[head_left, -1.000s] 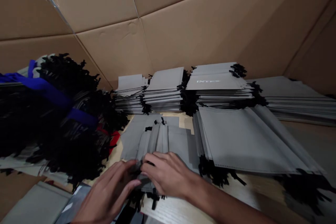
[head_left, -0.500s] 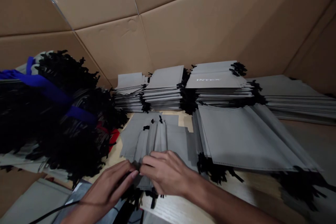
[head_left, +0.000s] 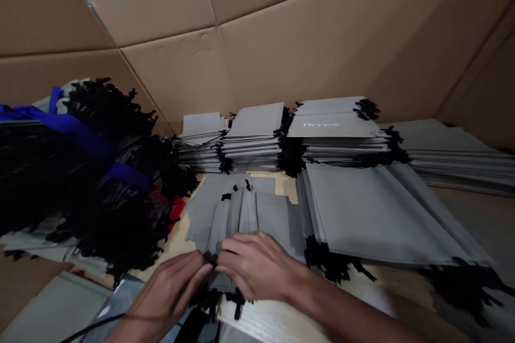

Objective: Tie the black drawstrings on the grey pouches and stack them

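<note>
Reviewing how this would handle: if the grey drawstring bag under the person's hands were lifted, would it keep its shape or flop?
Probably floppy: the grey drawstring bag lies in soft pleats. It looks thin, so it is likely light for its size. Its black drawstrings hang loose and may trail or snag.
</note>
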`<state>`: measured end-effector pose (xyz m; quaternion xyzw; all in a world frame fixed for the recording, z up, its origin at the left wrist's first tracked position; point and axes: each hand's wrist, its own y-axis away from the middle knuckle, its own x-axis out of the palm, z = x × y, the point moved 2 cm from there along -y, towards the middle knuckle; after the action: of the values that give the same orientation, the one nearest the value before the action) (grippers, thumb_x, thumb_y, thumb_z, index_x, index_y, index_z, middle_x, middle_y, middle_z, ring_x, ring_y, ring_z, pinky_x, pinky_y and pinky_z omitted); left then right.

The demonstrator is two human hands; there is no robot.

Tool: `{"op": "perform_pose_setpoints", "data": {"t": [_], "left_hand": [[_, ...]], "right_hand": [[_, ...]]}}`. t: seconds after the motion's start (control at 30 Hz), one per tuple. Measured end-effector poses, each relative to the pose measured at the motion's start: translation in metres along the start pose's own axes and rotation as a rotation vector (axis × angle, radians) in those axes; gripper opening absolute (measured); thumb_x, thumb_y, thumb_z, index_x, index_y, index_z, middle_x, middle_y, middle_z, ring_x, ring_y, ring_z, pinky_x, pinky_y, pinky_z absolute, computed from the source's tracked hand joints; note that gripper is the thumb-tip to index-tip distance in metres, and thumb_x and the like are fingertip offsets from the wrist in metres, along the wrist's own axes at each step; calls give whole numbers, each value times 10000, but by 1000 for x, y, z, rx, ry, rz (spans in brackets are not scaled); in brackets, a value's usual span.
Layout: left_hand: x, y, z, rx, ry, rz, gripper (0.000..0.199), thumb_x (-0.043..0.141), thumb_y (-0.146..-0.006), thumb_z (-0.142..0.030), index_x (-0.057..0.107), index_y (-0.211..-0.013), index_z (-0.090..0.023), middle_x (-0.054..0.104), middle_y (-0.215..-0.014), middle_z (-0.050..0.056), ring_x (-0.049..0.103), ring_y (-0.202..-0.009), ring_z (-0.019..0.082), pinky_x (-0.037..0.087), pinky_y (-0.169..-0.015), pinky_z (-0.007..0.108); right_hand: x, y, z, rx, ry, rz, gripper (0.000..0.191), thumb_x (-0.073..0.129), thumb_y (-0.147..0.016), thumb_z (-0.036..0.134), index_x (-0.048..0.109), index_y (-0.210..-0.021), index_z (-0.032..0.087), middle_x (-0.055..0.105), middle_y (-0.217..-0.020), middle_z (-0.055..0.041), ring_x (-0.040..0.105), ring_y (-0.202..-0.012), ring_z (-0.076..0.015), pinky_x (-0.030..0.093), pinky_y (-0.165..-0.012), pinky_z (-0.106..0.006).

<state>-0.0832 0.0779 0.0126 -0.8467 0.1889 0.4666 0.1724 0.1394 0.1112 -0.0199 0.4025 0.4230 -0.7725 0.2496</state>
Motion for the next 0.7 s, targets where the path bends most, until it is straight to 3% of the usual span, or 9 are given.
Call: {"op": "perform_pose_setpoints", "data": {"t": [0.2,0.5,0.57,0.7], "left_hand": [[3,-1,7,-110,186,-10,452,521,-1077,-391,430,-664,-231,428,-602,-53,417,-549,130,320,-553,250],[15,1,18,-404,432,-55,647,434,-1021,-774,387,-644,-249,325,-568,-74,284,-507,117,267,-465,234],[9,2,22,-436,450,-90,678,466,-1001,-789,423,-611,-235,365,-525,-68,321,-487,115,292,-465,224],[-22,7,25,-512,444,-261,735,417,-1013,-799,608,-628,-203,450,-474,-45,383,-455,122,344,-450,208]], "right_hand": [[5,2,0,-42,-55,-67,210,492,-1100,281,634,-954,232,651,-890,24,542,-749,-158,291,-566,-345],[4,1,2,-5,-87,-102,221,498,-1112,309,649,-968,234,660,-893,27,539,-751,-147,271,-541,-336],[1,2,-1,13,-75,-94,215,496,-1121,302,654,-993,230,675,-912,26,542,-747,-144,290,-549,-330],[-4,4,-5,56,-38,-74,236,482,-1134,319,640,-998,207,696,-958,8,562,-749,-149,331,-566,-333]]}}
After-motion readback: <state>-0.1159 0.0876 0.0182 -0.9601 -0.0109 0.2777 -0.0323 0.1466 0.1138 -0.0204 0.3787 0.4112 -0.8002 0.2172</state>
